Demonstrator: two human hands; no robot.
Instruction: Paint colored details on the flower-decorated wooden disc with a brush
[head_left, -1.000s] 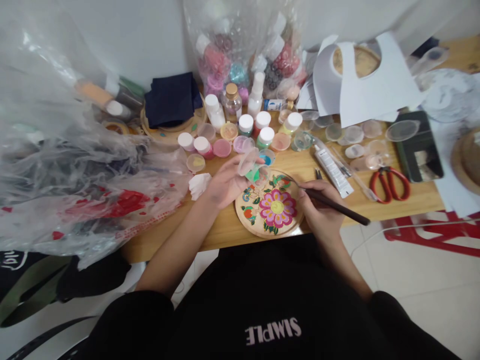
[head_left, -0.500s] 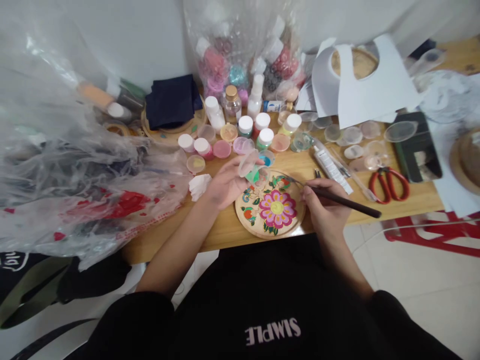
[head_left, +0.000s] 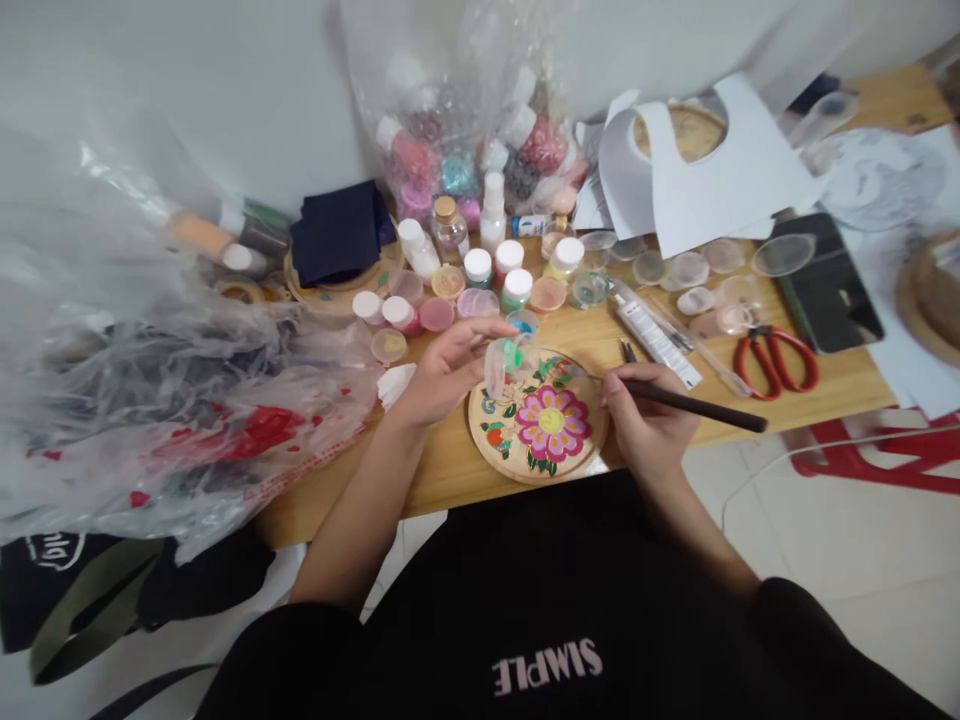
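Note:
A round wooden plate [head_left: 490,466] painted with a pink flower, green leaves and orange buds lies at the table's front edge. Over its upper left side, my left hand [head_left: 448,372] is closed on a small clear plastic cup [head_left: 495,369] with green paint in it, tilted. My right hand [head_left: 646,410], at the plate's right side, grips a dark-handled tool [head_left: 694,404] like a thin paintbrush. Its thin tip points left over the upper part of the design; whether it touches the wood I cannot tell.
Behind the plate stand several white-capped paint jars [head_left: 517,288] and small paint cups [head_left: 436,314]. Right of it lie a white tube [head_left: 651,340], red-handled pliers [head_left: 775,362] and a black phone [head_left: 832,290]. A crumpled plastic bag [head_left: 300,430] covers the left side. Paper sheets [head_left: 731,180] lie behind.
My left hand has turned the cup so that it tips more on its side. The tool in my right hand stays over the plate's upper part. The camera view has shifted slightly.

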